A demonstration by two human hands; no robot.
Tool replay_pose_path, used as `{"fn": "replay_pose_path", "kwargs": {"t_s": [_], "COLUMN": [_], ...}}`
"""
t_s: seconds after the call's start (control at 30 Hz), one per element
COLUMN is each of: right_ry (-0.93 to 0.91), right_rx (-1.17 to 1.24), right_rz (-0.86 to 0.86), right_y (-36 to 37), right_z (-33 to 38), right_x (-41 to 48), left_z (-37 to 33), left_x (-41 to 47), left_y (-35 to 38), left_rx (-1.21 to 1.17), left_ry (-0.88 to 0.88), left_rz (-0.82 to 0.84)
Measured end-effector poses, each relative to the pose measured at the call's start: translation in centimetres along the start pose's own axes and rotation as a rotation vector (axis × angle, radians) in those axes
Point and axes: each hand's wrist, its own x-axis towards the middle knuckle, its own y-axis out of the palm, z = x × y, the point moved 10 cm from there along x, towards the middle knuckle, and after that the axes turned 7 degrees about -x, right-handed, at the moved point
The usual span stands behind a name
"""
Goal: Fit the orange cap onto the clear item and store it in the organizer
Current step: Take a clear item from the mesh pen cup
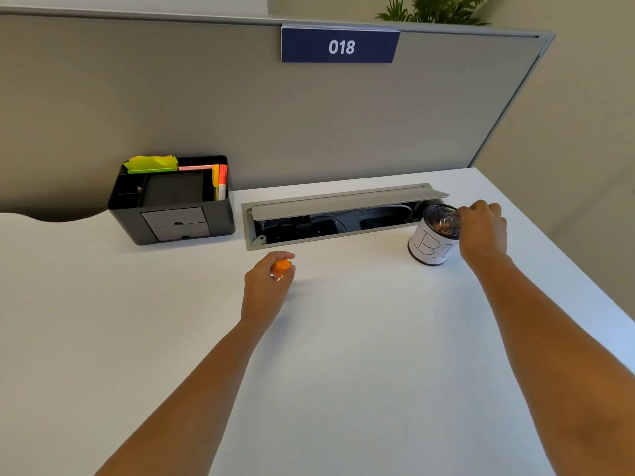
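Gripping the orange cap (281,266) between curled fingers, the left hand (266,286) rests on the white desk (343,355), mid-front. Off to the right, the right hand (482,228) pinches a small clear item (448,221) over the rim of a mesh cup (433,237) wrapped in a paper label. At back left stands the black organizer (171,201), well apart from both hands. By my reading, cap and clear item are not yet joined; fitting and storing both remain.

Orange cap (281,265), clear item (448,222) well apart.
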Motion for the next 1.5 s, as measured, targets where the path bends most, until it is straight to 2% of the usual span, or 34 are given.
{"fn": "replay_pose_path", "kwargs": {"t_s": [0.3,0.47,0.77,1.0,1.37,1.5], "right_ry": [0.136,0.108,0.132,0.095,0.208,0.288], "right_rx": [0.397,0.406,0.53,0.524,0.592,0.636], "right_rz": [-0.041,-0.092,-0.052,-0.071,-0.127,-0.047], "right_y": [-0.5,-1.4,-1.4,-1.5,-1.8,-0.8], "right_z": [-1.7,-1.5,-1.6,-1.4,-2.6,-2.9], "right_x": [0.7,0.7,0.5,0.3,0.3,0.3], "left_z": [0.4,0.5,1.5,1.6,1.4,1.3], "left_x": [-0.1,-0.1,0.2,0.4,0.4,0.3], "left_y": [0.1,0.0,-0.4,-0.5,-0.5,-0.3], "left_rx": [0.003,0.004,-0.012,-0.014,0.0,0.0], "left_ry": [-0.01,-0.024,-0.1,-0.093,-0.047,-0.036], "left_rz": [0.002,0.007,-0.025,-0.026,-0.003,0.005]}}
